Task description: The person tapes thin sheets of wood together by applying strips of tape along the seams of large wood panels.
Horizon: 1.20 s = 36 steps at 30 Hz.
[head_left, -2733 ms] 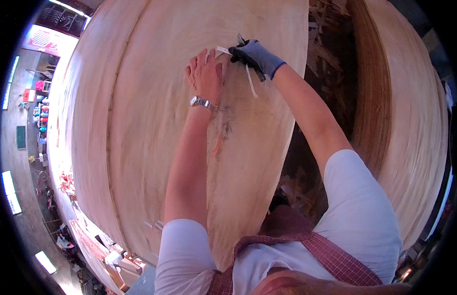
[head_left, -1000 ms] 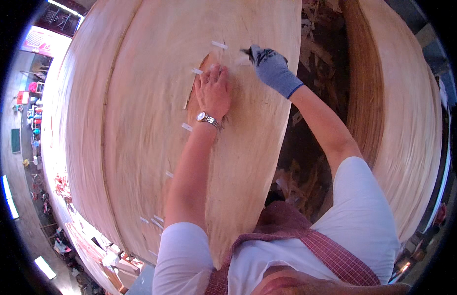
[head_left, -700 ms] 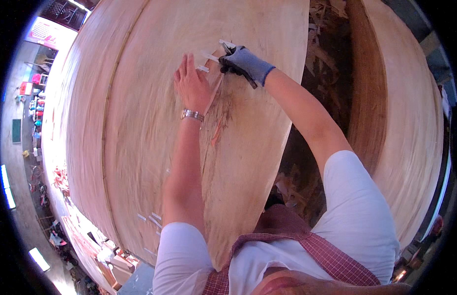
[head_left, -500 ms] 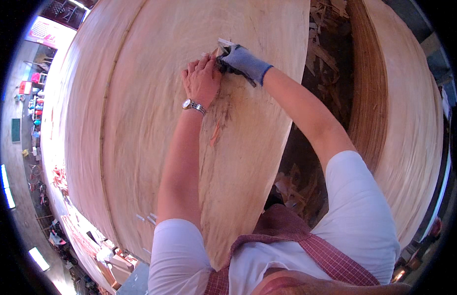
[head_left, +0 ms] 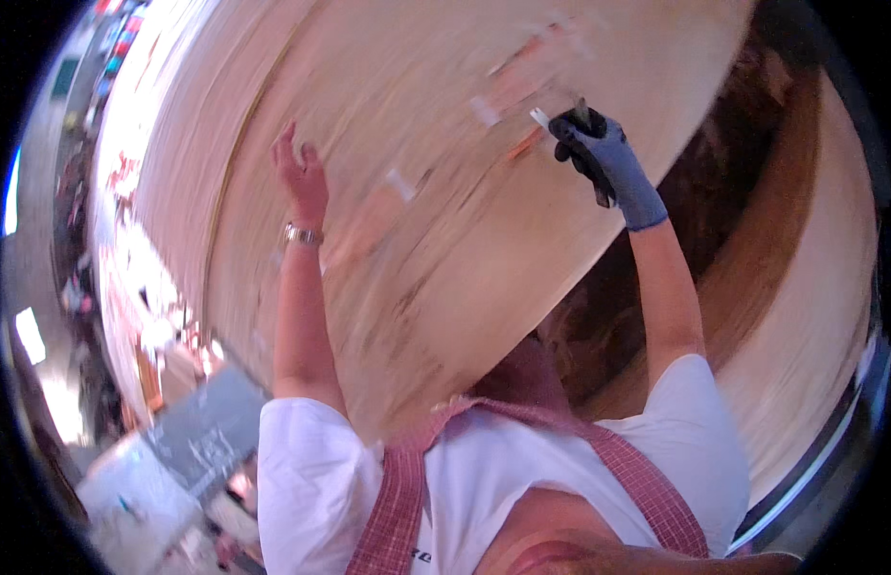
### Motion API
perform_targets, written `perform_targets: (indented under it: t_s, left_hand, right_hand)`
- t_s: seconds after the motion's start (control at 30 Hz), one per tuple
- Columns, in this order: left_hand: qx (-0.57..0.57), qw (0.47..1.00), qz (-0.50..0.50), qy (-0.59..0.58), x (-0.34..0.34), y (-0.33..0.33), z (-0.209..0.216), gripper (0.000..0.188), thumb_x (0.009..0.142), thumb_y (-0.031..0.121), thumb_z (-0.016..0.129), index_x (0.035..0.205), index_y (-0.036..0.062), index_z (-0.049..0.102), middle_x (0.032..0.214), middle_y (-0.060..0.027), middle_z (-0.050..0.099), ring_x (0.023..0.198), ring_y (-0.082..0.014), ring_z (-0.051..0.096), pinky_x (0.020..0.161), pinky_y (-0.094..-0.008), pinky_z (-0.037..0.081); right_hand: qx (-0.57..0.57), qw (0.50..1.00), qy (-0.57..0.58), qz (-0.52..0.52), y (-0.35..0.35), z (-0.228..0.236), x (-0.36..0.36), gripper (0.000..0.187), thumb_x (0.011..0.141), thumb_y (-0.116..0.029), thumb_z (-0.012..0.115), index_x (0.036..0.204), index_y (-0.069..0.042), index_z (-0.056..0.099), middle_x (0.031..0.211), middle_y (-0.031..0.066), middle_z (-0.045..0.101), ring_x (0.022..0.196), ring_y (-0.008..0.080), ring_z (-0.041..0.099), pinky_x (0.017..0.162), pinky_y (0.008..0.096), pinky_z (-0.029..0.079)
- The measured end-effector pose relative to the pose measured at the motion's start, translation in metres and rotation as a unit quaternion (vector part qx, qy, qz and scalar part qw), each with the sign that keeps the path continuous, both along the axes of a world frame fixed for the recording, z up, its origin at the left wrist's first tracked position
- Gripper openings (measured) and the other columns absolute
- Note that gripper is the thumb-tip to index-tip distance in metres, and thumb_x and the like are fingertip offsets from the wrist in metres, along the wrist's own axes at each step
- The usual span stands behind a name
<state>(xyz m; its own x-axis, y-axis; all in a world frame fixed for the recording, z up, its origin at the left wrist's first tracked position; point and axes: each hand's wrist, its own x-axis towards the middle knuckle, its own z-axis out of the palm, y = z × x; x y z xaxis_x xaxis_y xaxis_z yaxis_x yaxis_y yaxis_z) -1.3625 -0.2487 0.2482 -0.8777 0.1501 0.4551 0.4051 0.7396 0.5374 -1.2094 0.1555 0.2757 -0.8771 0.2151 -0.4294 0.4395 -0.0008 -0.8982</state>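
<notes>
Since the bare, loose-fingered left hand (head_left: 304,182) has withdrawn leftward from the blue-gloved right grip (head_left: 602,153) holding a dark slender tool (head_left: 604,196), the pinkish veneer patch (head_left: 526,80) beyond lies unpressed.

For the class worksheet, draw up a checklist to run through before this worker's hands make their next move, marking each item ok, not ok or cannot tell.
1. Right hand covered: ok, it wears a blue-and-black glove.
2. Left hand covered: not ok, it is bare, with a wristwatch on the wrist.
3. Dark tool in the grip: ok, the right hand is closed around it.
4. Hands apart: ok, the left hand is well to the left of the tool.
5. White pieces lying flat on the wood sheet: cannot tell, the picture is blurred.
</notes>
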Motion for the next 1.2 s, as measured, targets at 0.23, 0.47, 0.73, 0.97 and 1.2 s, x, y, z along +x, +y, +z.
perform_targets:
  t_s: [0.23,0.47,0.73,0.97,1.2]
  left_hand:
    - [-0.229,0.970,0.077,-0.013,0.205,-0.173,-0.011,0.055,0.095,0.033,0.048,0.141,0.0042,0.043,0.148,-0.0154,0.041,0.138,-0.0327,0.035,0.112,-0.0444,0.027]
    - [-0.129,0.980,-0.025,-0.150,0.207,-0.219,-0.005,0.057,0.092,0.033,0.056,0.143,0.0116,0.043,0.148,-0.0089,0.043,0.137,-0.0294,0.038,0.110,-0.0449,0.028]
    - [-0.159,0.986,-0.009,-0.040,0.220,-0.288,0.015,0.056,0.090,0.020,0.058,0.143,0.0119,0.041,0.150,-0.0111,0.039,0.138,-0.0284,0.036,0.111,-0.0448,0.026]
    - [-0.228,0.972,-0.010,-0.054,0.235,-0.357,-0.024,0.053,0.092,0.030,0.052,0.141,0.0115,0.044,0.151,-0.0098,0.038,0.138,-0.0289,0.035,0.113,-0.0454,0.022]
    - [-0.231,0.972,0.006,-0.034,0.233,-0.356,-0.031,0.054,0.090,0.035,0.049,0.139,0.0115,0.046,0.147,-0.0085,0.042,0.138,-0.0290,0.032,0.113,-0.0471,0.021]
  right_hand:
    - [-0.112,0.985,0.020,0.131,-0.229,-0.003,0.009,0.023,0.090,-0.030,0.067,0.094,-0.008,0.067,0.067,0.0009,0.064,0.051,0.0045,0.047,0.046,0.0213,0.036]
    - [0.337,0.930,0.025,0.142,-0.365,-0.047,0.018,0.044,0.084,-0.043,0.068,0.102,-0.004,0.057,0.090,0.0139,0.070,0.071,0.0253,0.067,0.063,0.0387,0.052]
    - [0.455,0.890,0.028,-0.014,-0.344,-0.025,0.029,0.065,0.076,-0.055,0.071,0.112,-0.003,0.057,0.107,0.0183,0.068,0.104,0.0366,0.064,0.087,0.0448,0.051]
    - [0.434,0.900,-0.015,-0.029,-0.405,0.002,0.032,0.071,0.078,-0.062,0.065,0.120,-0.006,0.056,0.125,0.0202,0.060,0.115,0.0371,0.058,0.093,0.0485,0.047]
    - [0.383,0.920,0.021,-0.074,-0.410,-0.001,0.045,0.063,0.079,-0.057,0.065,0.116,-0.006,0.061,0.117,0.0213,0.064,0.108,0.0350,0.062,0.092,0.0438,0.049]
